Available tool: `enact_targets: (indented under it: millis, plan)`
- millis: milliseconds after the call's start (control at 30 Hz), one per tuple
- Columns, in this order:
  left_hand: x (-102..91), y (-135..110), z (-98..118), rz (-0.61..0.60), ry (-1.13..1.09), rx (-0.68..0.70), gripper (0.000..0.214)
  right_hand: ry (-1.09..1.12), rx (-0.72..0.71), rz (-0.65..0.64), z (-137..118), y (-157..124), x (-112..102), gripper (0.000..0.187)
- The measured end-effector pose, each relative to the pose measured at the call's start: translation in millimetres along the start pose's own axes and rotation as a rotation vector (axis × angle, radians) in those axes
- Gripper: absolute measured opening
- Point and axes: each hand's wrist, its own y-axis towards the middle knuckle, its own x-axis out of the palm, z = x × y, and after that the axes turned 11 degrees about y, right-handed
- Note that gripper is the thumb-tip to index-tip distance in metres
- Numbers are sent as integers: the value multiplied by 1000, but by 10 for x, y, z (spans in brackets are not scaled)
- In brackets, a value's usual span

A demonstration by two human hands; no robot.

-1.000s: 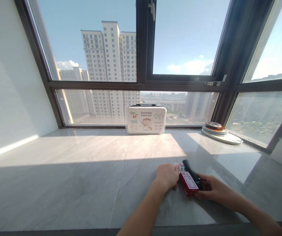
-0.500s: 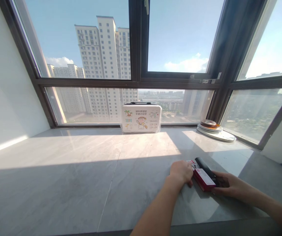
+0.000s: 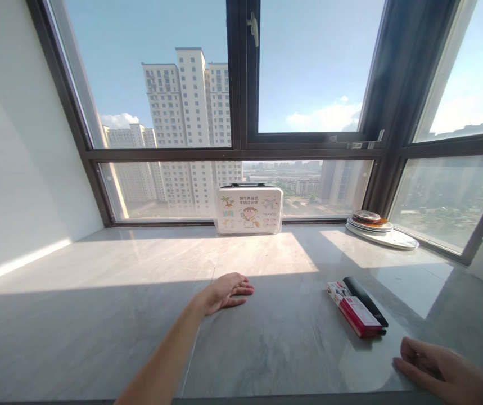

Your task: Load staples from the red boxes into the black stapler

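Observation:
My left hand (image 3: 229, 293) is empty over the middle of the counter, its fingers stretched out to the right. Near the front right edge, my right hand (image 3: 430, 360) is loosely curled, thumb apart from the fingers, with nothing visible in it. Between the two hands, closer to the right one, a red and white cardboard box (image 3: 361, 316) lies slantwise on the counter. Along its right side rests a long black object (image 3: 365, 301) whose kind I cannot make out. Neither hand touches them.
The grey marbled counter (image 3: 98, 337) runs back to dark-framed windows. A white cartoon-printed case (image 3: 249, 211) with a black handle stands upright against the glass. Stacked plates and dishes (image 3: 378, 232) sit in the far right corner. A white wall (image 3: 22, 169) bounds the left side.
Both hands have let go of the box and the black object. My left hand has moved left, my right hand right and toward me. The view has shifted slightly.

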Motion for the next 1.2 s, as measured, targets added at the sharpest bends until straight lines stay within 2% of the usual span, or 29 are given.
enact_targets:
  millis: [33, 100, 200, 300, 367, 433, 500, 667, 833, 967, 1200]
  plan:
    - [-47, -133, -59, 39, 0, 0, 42, -36, 2, -90, -131, -15, 141, 35]
    - [-41, -363, -166, 136, 24, -3, 46, -86, -35, -167, -474, -35, 457, 37]
    - [141, -614, -298, 273, 122, 3, 52, -97, -130, -160, -1072, -19, 925, 34]
    - [398, -775, -389, 344, 442, 55, 58, -107, -294, -200, -1569, 65, 1290, 25]
    - [541, -840, -430, 365, 723, 97, 58, -169, -402, -189, -1763, 142, 1480, 24]
    - [633, -873, -464, 410, 938, 106, 56, -275, -394, -117, -1839, 214, 1646, 42]
    - [677, -880, -496, 479, 1079, 62, 57, -381, -320, -57, -1838, 266, 1792, 54]
    - [686, -805, -513, 564, 1216, -63, 60, -502, -202, -4, -1837, 298, 2005, 58]
    - [626, -709, -472, 534, 1251, -40, 60, -491, -170, 42, -1891, 317, 2022, 59]
    - [574, -735, -499, 530, 1264, 13, 58, -471, -218, 27, -1853, 315, 2006, 60]
    - [586, -780, -506, 540, 1250, 10, 57, -459, -195, 25, -1846, 298, 1993, 61]
